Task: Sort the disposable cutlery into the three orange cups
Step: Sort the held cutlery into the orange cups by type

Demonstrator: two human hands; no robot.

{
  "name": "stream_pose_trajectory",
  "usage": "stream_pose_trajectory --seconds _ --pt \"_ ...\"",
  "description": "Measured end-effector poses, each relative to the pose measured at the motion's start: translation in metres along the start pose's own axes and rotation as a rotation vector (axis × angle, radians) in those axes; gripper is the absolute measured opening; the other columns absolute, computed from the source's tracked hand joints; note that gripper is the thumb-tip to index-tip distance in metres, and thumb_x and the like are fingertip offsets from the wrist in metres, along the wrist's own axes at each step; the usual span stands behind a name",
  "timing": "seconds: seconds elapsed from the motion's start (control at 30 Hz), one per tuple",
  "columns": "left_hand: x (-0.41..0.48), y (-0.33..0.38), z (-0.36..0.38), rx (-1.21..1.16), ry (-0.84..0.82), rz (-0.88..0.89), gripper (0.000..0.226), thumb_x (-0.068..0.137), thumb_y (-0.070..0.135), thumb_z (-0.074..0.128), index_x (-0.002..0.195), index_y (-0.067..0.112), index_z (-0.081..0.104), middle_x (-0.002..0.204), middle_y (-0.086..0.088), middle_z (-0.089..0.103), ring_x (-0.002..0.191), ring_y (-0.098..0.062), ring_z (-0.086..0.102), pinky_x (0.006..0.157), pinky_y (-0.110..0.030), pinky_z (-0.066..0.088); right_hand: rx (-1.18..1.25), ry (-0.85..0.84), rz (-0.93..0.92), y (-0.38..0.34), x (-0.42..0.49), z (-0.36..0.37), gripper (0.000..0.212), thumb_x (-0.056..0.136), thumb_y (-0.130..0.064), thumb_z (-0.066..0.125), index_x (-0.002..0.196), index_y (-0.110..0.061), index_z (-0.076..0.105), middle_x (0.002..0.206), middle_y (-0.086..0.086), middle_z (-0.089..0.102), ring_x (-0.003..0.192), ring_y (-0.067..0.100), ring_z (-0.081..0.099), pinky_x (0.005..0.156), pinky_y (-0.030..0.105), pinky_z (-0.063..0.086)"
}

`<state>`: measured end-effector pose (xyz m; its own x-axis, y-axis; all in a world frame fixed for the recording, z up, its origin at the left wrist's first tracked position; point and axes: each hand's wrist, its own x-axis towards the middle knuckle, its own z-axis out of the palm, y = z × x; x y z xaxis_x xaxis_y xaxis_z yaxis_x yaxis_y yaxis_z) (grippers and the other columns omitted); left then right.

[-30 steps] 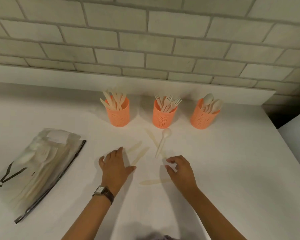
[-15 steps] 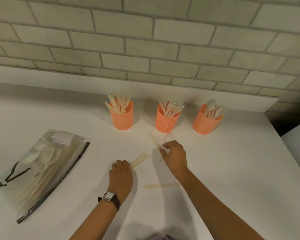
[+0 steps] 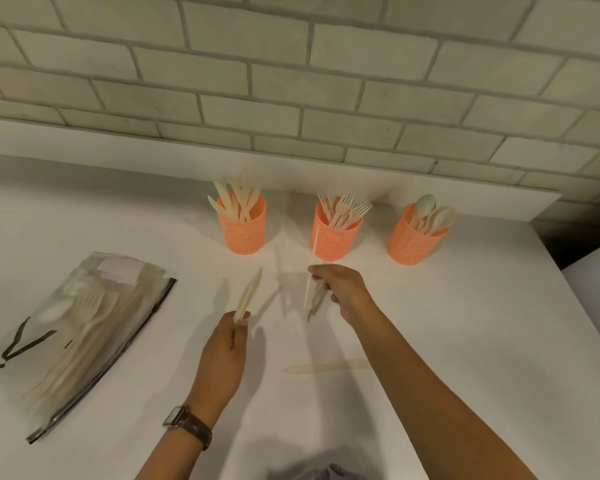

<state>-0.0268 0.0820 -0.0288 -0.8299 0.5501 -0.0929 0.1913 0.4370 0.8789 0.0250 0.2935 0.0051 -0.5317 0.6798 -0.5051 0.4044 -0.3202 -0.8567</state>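
Three orange mesh cups stand in a row near the wall: the left cup (image 3: 242, 233) holds knives, the middle cup (image 3: 335, 240) holds forks, the right cup (image 3: 414, 242) holds spoons. My left hand (image 3: 226, 348) is lifted off the counter, pinching pale knives (image 3: 248, 294) that point toward the cups. My right hand (image 3: 340, 289) hovers just before the middle cup, gripping a blurred bundle of cutlery (image 3: 312, 289); which kinds it holds I cannot tell. One knife (image 3: 326, 367) lies flat on the counter between my forearms.
A clear plastic bag (image 3: 73, 330) with more cutlery lies at the left of the white counter (image 3: 482, 341). A brick wall with a low ledge (image 3: 118, 157) runs behind the cups. The counter's edge falls away at the right.
Both hands have lifted cutlery off the counter: the left raised the knives, the right picked up the spoon and the piece beside it. The view has shifted down slightly.
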Motion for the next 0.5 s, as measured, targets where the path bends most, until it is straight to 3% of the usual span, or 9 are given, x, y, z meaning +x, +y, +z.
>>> stream_pose_trajectory --seconds 0.1,0.17,0.23,0.3,0.43,0.5 --pt "-0.001 0.004 -0.001 -0.031 0.035 -0.037 0.031 0.096 0.038 0.037 0.089 0.011 0.050 0.064 -0.002 0.040 0.053 -0.014 0.038 0.053 -0.029 0.034 0.217 -0.130 -0.009 -0.003 -0.020 -0.021 0.007 0.081 -0.019 0.068 0.085 -0.013 0.070 0.084 0.000 0.070 0.066 0.011 0.046 0.059 0.023 0.032" --pt "0.001 0.004 -0.001 -0.044 0.042 -0.069 0.032 0.096 0.038 0.038 0.085 0.009 0.049 0.061 -0.002 0.034 0.052 -0.015 0.034 0.052 -0.029 0.031 0.163 -0.170 -0.082 -0.004 -0.036 -0.035 0.008 0.086 -0.018 0.063 0.087 -0.012 0.068 0.089 0.003 0.073 0.070 0.012 0.052 0.065 0.024 0.037" --pt "0.002 0.004 0.000 -0.053 0.035 -0.094 0.030 0.096 0.036 0.038 0.090 0.010 0.052 0.062 -0.004 0.035 0.054 -0.016 0.034 0.051 -0.029 0.031 -0.067 -0.157 -0.187 0.002 -0.051 -0.047 0.003 0.084 -0.012 0.063 0.084 -0.011 0.066 0.085 0.005 0.073 0.074 0.011 0.061 0.071 0.022 0.045" --pt "0.003 0.004 0.001 -0.070 0.021 -0.112 0.026 0.097 0.033 0.038 0.096 0.013 0.055 0.064 -0.005 0.037 0.056 -0.017 0.037 0.052 -0.028 0.032 -0.378 -0.163 -0.310 0.016 -0.063 -0.053 0.011 0.078 -0.005 0.067 0.077 -0.016 0.065 0.079 0.006 0.071 0.072 0.013 0.063 0.072 0.022 0.050" --pt "0.004 0.006 0.002 -0.079 0.009 -0.129 0.027 0.097 0.031 0.040 0.095 0.009 0.054 0.065 -0.007 0.041 0.056 -0.017 0.038 0.052 -0.027 0.032 -0.984 -0.280 -0.444 0.052 -0.076 -0.042 0.011 0.076 -0.021 0.066 0.085 -0.020 0.071 0.086 -0.005 0.070 0.083 0.013 0.064 0.082 0.025 0.046" --pt "0.004 0.008 0.002 -0.088 0.013 -0.131 0.029 0.097 0.033 0.041 0.091 0.007 0.052 0.064 -0.006 0.039 0.056 -0.016 0.037 0.052 -0.028 0.032 -1.071 -0.216 -0.491 0.066 -0.082 -0.031 0.018 0.079 -0.023 0.060 0.092 -0.018 0.071 0.093 -0.003 0.070 0.087 0.015 0.063 0.080 0.024 0.043"
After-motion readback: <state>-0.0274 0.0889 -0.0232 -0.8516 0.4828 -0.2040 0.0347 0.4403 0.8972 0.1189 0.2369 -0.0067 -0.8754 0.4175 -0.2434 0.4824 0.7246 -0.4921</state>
